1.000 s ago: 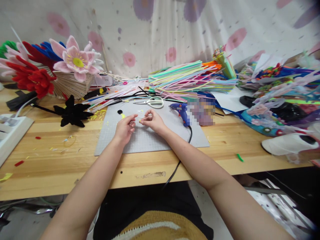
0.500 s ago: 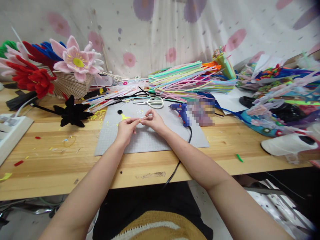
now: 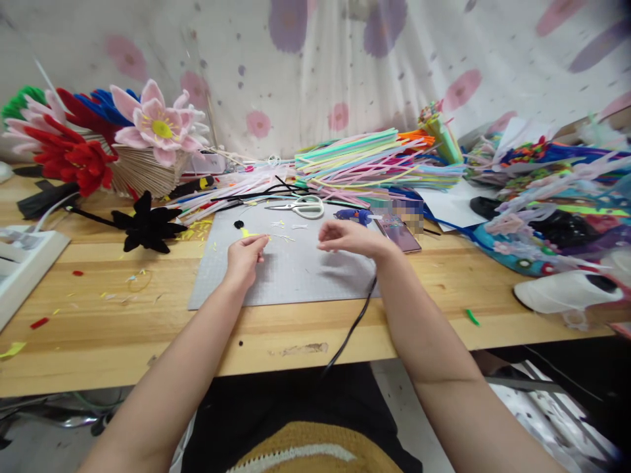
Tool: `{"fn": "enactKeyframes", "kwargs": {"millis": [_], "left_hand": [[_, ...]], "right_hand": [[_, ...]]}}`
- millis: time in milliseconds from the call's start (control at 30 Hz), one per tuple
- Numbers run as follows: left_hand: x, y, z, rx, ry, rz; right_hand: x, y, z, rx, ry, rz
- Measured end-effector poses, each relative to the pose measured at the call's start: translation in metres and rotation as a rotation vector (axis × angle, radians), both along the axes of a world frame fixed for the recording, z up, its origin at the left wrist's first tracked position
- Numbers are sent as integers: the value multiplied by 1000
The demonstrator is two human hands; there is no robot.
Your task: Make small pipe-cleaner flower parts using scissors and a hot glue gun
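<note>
Above the left part of the grey cutting mat [image 3: 296,282], my left hand [image 3: 245,257] pinches a thin pale strand [image 3: 282,237] between thumb and fingertips. My right hand [image 3: 348,238] hovers over the mat's right half with loosely bent fingers and nothing visible in them. Just behind it lies a blue glue gun [image 3: 348,215], partly hidden by the hand. Small white stamen-like pieces [image 3: 299,226] rest on the mat near the scissors [image 3: 308,207]. A yellow piece [image 3: 246,232] and a small black disc [image 3: 239,225] sit beyond my left hand.
Bundled pastel pipe cleaners [image 3: 355,154] line the back. Fuzzy flowers [image 3: 158,128] and a black flower [image 3: 145,223] are at left, near a white power strip [image 3: 29,272]. A phone [image 3: 401,233] lies by the mat. The glue gun's cord [image 3: 352,328] crosses the front edge.
My hands have come apart. The right moved right toward the glue gun and its fingers opened; the left stays nearly in place, still pinching the strand.
</note>
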State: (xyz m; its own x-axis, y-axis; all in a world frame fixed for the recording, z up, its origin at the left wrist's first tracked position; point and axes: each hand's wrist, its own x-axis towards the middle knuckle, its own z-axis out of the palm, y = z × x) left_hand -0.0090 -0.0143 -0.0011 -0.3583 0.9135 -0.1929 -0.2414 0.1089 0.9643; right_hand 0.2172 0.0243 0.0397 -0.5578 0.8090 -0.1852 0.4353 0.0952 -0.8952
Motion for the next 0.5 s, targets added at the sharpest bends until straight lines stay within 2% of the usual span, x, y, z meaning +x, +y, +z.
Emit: {"fn": "enactKeyframes", "kwargs": {"millis": [100, 133, 167, 267, 367, 500], "left_hand": [[-2, 1, -1, 8, -5, -6], [-2, 2, -1, 10, -3, -3], [-3, 3, -2, 13, 1, 5], [-4, 7, -4, 28, 48, 52], [-4, 11, -7, 64, 161, 75], [-4, 12, -10, 74, 280, 50]], "right_hand": [[45, -3, 17, -19, -341, 70], [57, -3, 20, -2, -437, 52], [66, -3, 21, 18, -532, 17], [80, 2, 15, 109, -723, -206], [76, 10, 0, 193, -733, -398], [58, 18, -23, 302, -437, -504]]}}
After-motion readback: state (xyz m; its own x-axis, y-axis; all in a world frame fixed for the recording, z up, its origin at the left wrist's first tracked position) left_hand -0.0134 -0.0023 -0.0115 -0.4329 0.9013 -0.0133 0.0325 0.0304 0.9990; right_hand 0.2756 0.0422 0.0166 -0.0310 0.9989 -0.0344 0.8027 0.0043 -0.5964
